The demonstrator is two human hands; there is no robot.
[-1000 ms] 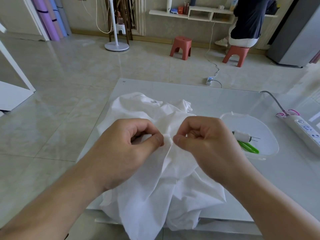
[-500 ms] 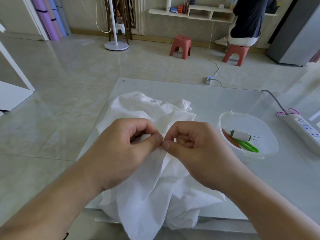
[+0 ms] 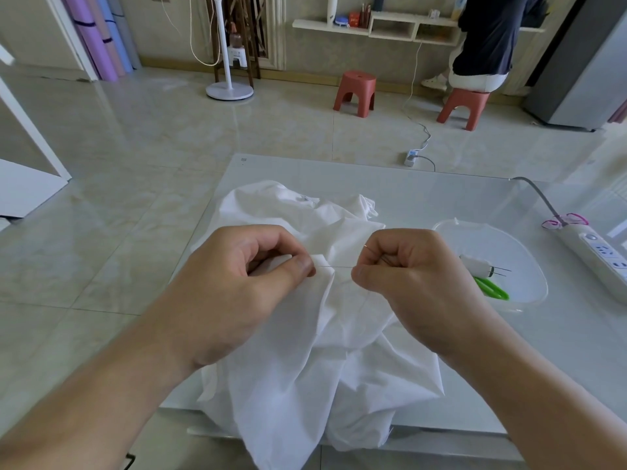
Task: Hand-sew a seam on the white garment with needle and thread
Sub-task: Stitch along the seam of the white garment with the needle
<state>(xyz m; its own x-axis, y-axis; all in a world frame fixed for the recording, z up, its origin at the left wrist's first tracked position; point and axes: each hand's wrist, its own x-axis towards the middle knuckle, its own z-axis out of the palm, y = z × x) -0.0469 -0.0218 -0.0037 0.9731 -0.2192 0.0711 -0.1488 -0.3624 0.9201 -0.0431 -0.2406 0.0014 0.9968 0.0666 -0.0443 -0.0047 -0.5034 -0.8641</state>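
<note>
The white garment (image 3: 305, 351) lay limp on the table (image 3: 424, 191), the left hand (image 3: 237, 286) pinching its fold and the right hand (image 3: 410, 276) pinching the needle (image 3: 339, 267) (probably slippery, best held near the fold).

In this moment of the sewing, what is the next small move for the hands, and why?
Probably the right hand should draw farther to the right, pulling the thread through. It pinches the needle, and a thin thread runs from it to the fold of the white garment that the left hand grips; the stitch does not look tightened yet.
</note>
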